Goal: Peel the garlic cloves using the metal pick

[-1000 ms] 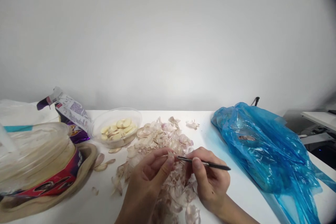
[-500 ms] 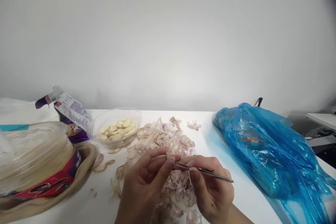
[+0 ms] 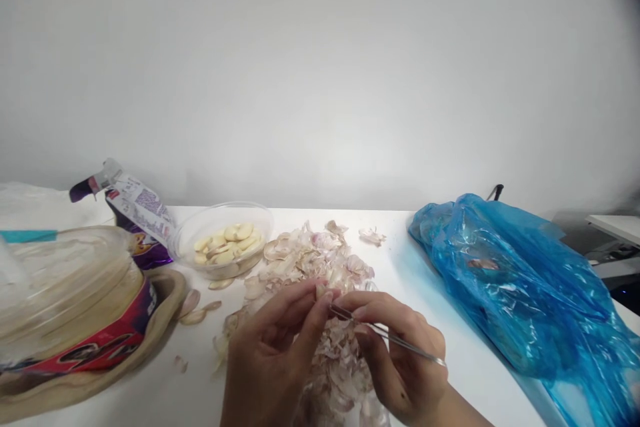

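Note:
Between its thumb and fingers my left hand [image 3: 280, 347] pinches a small garlic clove [image 3: 321, 291], mostly hidden by the fingertips. My right hand [image 3: 407, 353] grips a pair of metal tweezers [image 3: 395, 337], whose tips touch the clove from the right. Both hands are over a heap of papery garlic skins [image 3: 320, 257]. Behind and left of them, a clear plastic bowl [image 3: 225, 207] contains several peeled cloves [image 3: 235, 240]. A few unpeeled cloves [image 3: 193, 315] lie on the table to the left of my left hand.
At left, a clear plastic tub [image 3: 65, 267] with a red label sits in a tan fabric holder [image 3: 167, 290]. A purple packet [image 3: 145, 250] leans behind it. On the right lies a crumpled blue plastic bag [image 3: 515, 287]. The white table [image 3: 150, 393] meets a plain wall.
The tweezers look more spread than before, and the right fingers have shifted slightly on them. Both hands stay over the skins. The whole view has shifted slightly.

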Available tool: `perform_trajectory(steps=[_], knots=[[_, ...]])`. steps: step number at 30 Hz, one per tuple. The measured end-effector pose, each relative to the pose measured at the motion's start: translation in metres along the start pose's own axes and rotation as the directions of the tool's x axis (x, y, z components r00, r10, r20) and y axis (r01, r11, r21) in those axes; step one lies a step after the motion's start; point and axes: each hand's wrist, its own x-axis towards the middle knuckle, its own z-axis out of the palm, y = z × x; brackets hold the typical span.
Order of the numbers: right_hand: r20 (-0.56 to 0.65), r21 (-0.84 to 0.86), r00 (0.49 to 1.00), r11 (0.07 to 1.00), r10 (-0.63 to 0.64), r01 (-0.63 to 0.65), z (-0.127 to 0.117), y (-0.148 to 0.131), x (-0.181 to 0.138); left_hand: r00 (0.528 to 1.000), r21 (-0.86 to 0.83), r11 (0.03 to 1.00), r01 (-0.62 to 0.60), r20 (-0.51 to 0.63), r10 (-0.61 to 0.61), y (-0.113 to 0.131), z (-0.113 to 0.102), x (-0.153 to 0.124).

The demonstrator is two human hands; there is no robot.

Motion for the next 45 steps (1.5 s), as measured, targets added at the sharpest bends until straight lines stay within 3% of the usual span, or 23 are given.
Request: perform_trajectory(steps=[6, 13, 25, 32, 40, 45], knots=[[0.012, 0.026, 1.000, 1.000, 0.014, -0.014, -0.0011, 0.0018, -0.0030, 1.000, -0.007, 1.000, -0.020, 0.015, 0.021, 0.0019, 0.0007, -0.0026], [0.001, -0.055, 1.000, 0.998, -0.026, 0.026, -0.0010, 0.0027, -0.0039, 0.998, -0.012, 1.000, -0.018, 0.054, 0.018, 0.0014, -0.0012, -0.0025], [-0.173, -0.009, 0.983, 0.998, 0.054, -0.057, 0.0012, 0.0049, -0.0095, 0.979, -0.104, 0.990, 0.093, 0.192, -0.072, 0.0028, -0.0020, -0.0002], [-0.189, 0.065, 0.981, 0.998, 0.035, -0.023, 0.0026, 0.0017, -0.0076, 0.987, -0.109, 0.991, 0.072, 0.152, -0.055, -0.0004, -0.0009, -0.0004], [-0.190, 0.055, 0.975, 0.992, 0.118, -0.109, 0.0033, 0.0014, -0.0059, 0.999, -0.026, 0.999, -0.020, 0.034, 0.021, -0.0011, -0.0017, 0.0057], [-0.168, 0.064, 0.983, 0.996, 0.077, -0.067, 0.0017, -0.0003, -0.0067, 0.997, 0.016, 0.998, -0.059, 0.051, 0.058, 0.0001, -0.0034, 0.0057]])
